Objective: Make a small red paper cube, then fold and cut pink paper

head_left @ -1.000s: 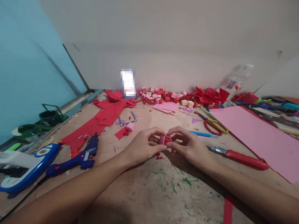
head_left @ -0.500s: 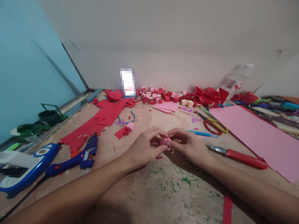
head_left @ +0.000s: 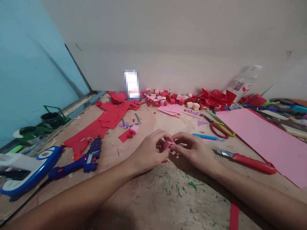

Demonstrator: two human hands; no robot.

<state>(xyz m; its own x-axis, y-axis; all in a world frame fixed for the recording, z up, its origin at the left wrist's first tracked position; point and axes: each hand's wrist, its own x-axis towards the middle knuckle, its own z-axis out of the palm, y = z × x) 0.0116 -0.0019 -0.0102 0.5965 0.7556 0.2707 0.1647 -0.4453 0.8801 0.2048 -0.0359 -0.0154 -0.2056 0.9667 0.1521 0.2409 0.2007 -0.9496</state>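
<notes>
A two-handed grip closes on a small pink piece [head_left: 168, 144] at the centre of the desk [head_left: 168, 198]: the left hand [head_left: 148, 151] pinches it from nine o'clock, the right hand [head_left: 192, 150] from three o'clock, fingertips [head_left: 173, 147] meeting over it just above the worn, paint-flecked surface. The piece is mostly hidden between thumbs and forefingers; whether it is foam or folded paper cannot be told from here.

The risks sit close by. A red-handled craft knife [head_left: 247, 161] lies at three o'clock just beside the right forearm, its blade end turned toward the hands; a careless sweep of that arm could meet the edge. At nine o'clock a blue glue gun [head_left: 79, 163] rests with a small red light showing, which suggests it is powered, so a nozzle brushed by the left arm could burn or string glue across the red paper scraps [head_left: 105, 123] next to it. The piece itself is small enough that too hard a squeeze might crush or skew it, and a slip could send it among the red and pink cubes [head_left: 165, 97] heaped at twelve o'clock along the wall. Scissors [head_left: 219, 127] and a blue pen [head_left: 208, 137] lie at two o'clock, near a pink sheet [head_left: 266, 140].
</notes>
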